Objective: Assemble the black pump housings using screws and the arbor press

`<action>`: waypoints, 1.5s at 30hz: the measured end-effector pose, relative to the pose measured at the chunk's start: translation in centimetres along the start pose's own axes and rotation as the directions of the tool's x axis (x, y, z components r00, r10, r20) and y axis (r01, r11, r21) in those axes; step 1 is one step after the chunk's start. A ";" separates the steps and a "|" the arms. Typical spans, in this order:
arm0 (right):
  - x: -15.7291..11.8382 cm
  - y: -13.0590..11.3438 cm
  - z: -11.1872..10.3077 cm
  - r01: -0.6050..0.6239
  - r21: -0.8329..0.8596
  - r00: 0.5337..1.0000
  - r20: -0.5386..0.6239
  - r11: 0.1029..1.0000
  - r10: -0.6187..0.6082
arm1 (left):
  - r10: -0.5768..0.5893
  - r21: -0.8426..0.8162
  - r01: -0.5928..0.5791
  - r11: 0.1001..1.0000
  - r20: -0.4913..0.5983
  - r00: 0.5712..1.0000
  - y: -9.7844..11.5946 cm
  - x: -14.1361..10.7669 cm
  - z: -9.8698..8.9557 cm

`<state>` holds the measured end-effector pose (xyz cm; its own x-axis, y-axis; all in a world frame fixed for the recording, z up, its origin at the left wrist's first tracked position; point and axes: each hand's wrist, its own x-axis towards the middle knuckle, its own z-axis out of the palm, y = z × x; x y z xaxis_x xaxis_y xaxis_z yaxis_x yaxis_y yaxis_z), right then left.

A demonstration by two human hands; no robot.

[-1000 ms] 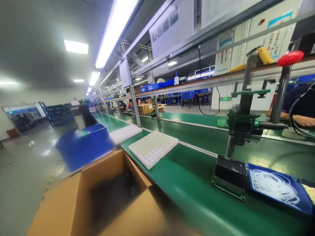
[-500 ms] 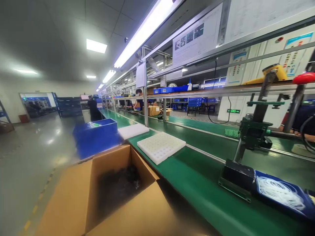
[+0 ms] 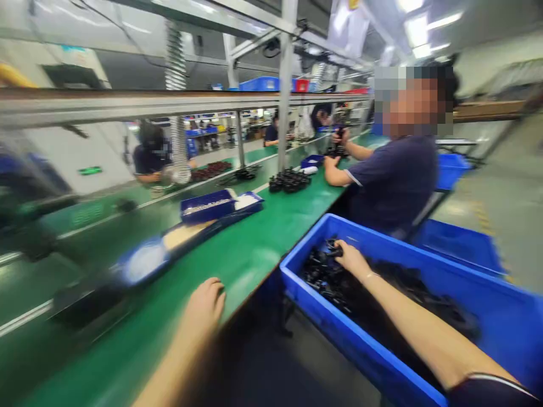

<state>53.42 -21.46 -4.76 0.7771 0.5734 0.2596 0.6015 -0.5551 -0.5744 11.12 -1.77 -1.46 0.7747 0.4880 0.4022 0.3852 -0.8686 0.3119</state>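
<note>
My right hand (image 3: 350, 259) reaches into a large blue bin (image 3: 407, 249) at the right, its fingers closed round a black part (image 3: 337, 250). Many more black parts (image 3: 331, 282) lie in the bin around and below it. My left hand (image 3: 206, 299) rests near the edge of the green work surface (image 3: 237, 260), fingers loosely curled and somewhat blurred; whether it holds anything is hidden. Beyond it, small blue trays hold white pieces (image 3: 146, 260) and tan pieces (image 3: 184, 233).
A co-worker in a dark shirt (image 3: 392, 181) sits beyond the bin, hands at the bench. Black parts (image 3: 291, 180) are piled by a metal post (image 3: 285, 113). Another blue bin (image 3: 458, 243) stands behind mine. Other people work across the line.
The view has swung right, from the cardboard box and white foam trays to the blue bin and co-worker. Both my hands have come into view, the right one in the bin.
</note>
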 end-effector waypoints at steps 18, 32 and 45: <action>0.2 -20.2 -1.3 0.311 0.599 0.918 0.011 0.738 -0.396 | -0.202 -0.276 0.197 0.941 0.012 0.979 -2.9 1.8 0.9; -4.4 -28.9 10.0 0.596 0.578 0.584 0.164 0.557 -0.795 | -0.368 -0.401 0.281 0.872 -0.158 0.916 -3.6 1.7 0.9; -4.1 -28.7 12.2 0.596 0.446 0.658 0.206 0.668 -0.725 | -0.466 -0.229 0.411 0.882 -0.298 0.833 -3.3 2.1 2.0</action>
<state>30.67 -0.54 1.22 0.0370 0.9036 0.4267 0.7825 0.2394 -0.5748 12.44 1.95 -3.39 0.3166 0.8369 0.4466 0.5434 -0.5459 0.6378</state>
